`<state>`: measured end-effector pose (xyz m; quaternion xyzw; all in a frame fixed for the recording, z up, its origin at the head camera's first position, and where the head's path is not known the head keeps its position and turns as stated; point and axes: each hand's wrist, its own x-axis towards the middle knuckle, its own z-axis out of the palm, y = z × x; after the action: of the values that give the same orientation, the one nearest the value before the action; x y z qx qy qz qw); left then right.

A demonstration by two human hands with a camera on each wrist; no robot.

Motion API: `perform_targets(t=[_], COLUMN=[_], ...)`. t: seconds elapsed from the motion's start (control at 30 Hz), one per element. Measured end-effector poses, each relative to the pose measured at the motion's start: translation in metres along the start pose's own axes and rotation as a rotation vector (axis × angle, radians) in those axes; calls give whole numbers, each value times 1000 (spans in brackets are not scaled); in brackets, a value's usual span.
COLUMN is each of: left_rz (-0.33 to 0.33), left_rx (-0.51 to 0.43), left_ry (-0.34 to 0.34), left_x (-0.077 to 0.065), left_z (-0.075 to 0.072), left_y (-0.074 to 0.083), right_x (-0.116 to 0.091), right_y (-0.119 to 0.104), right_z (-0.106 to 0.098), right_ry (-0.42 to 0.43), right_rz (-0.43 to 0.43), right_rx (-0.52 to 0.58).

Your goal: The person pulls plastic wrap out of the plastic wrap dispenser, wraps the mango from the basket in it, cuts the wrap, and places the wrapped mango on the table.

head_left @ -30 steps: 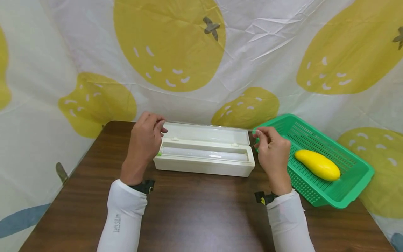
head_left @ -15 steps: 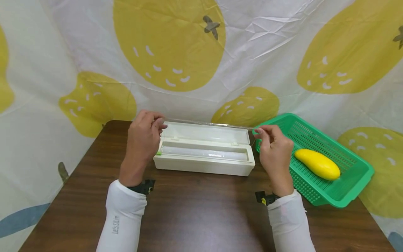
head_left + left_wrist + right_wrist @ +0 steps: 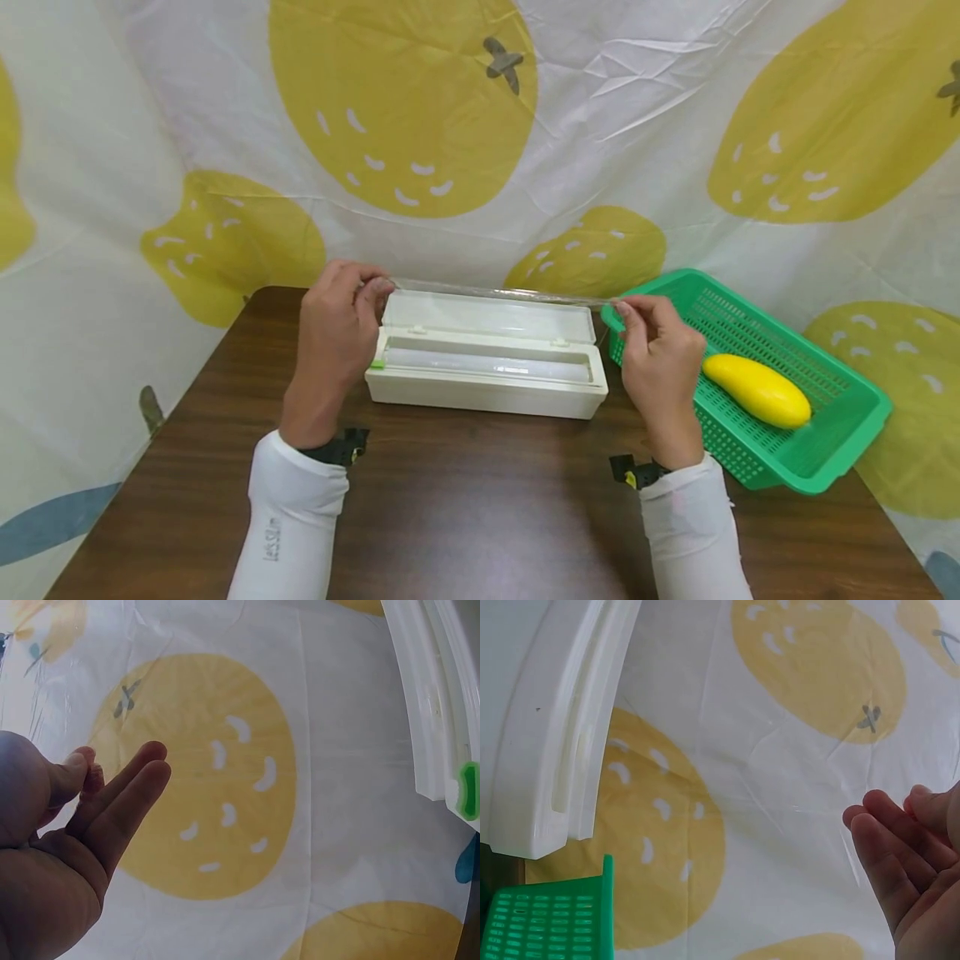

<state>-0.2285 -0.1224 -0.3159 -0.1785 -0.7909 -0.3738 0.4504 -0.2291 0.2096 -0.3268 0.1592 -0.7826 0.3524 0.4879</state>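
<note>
A white cling film dispenser [image 3: 487, 397] lies on the table, its hinged lid [image 3: 491, 318] tipped back and a film roll [image 3: 487, 363] inside. Beyond the lid, a thin strip of clear cling film [image 3: 517, 294] stretches between the two hands. At its left end the left hand [image 3: 337, 333] pinches a corner between thumb and index finger. The right hand [image 3: 662, 367] pinches the opposite corner, near the basket's left end. In the left wrist view, faint clear film glints beyond the left hand [image 3: 67, 832]. The right wrist view shows the right hand [image 3: 915, 855] with thumb and index together.
A green basket [image 3: 847, 468] stands at the right, holding a yellow mango-like fruit [image 3: 757, 392]. Part of a green slider [image 3: 377, 364] shows at the dispenser's left end. Behind the brown table [image 3: 480, 508] hangs a fruit-print curtain [image 3: 600, 125].
Both hands have moved slightly apart and a little up, left hand leftward and right hand rightward. The cling film between them shows more plainly above the lid.
</note>
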Motion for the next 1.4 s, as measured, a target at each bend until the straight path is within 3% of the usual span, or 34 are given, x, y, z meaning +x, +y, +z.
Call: perform_targets(t=[0.53,1.4], left_rz=[19,129], left_rx=[-42,-84], left_ry=[21,119], left_x=[2,6], left_z=[-9,-25], left_y=[11,29], right_x=[4,8], right_y=[-6,-20], right_z=[-6,-17], right_ry=[35,118], right_rz=[-27,-65], right_rx=[10,81])
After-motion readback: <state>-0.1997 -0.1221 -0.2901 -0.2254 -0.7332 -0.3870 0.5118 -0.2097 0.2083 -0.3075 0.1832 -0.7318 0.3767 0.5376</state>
